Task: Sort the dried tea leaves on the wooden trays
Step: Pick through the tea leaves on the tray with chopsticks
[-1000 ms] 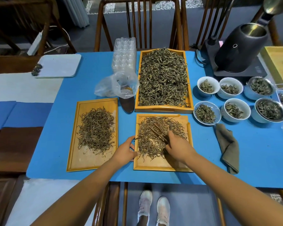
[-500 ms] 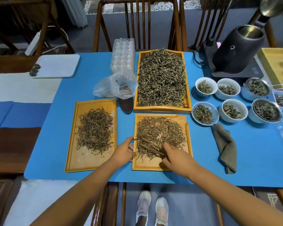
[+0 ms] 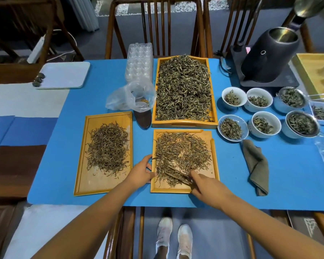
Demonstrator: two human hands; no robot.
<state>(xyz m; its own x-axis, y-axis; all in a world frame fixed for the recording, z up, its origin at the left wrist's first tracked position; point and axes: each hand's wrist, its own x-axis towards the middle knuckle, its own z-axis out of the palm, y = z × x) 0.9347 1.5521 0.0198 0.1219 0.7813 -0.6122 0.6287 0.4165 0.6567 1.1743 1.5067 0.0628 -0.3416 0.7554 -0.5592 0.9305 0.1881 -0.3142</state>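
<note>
Three wooden trays of dried tea leaves lie on the blue table. The near middle tray [image 3: 215,161] holds a loose spread of leaves [image 3: 181,152]. My right hand [image 3: 204,184] grips brown wooden tongs [image 3: 178,174] whose tips point left into the leaves at the tray's near part. My left hand [image 3: 141,171] holds the tray's left edge. The left tray [image 3: 82,165] carries a smaller pile [image 3: 108,146]. A big far tray [image 3: 184,125] is heaped with leaves.
Several white bowls of tea [image 3: 232,128] stand right of the trays, with a grey cloth [image 3: 256,165] near them. A black kettle [image 3: 269,57] stands at the back right. A plastic bag [image 3: 127,98], a clear egg carton [image 3: 138,62] and a dark scoop [image 3: 143,119] lie between trays.
My right hand has drawn the tongs from the tray's middle toward its near edge, and the tongs now point left. My left hand stays on the tray's left edge.
</note>
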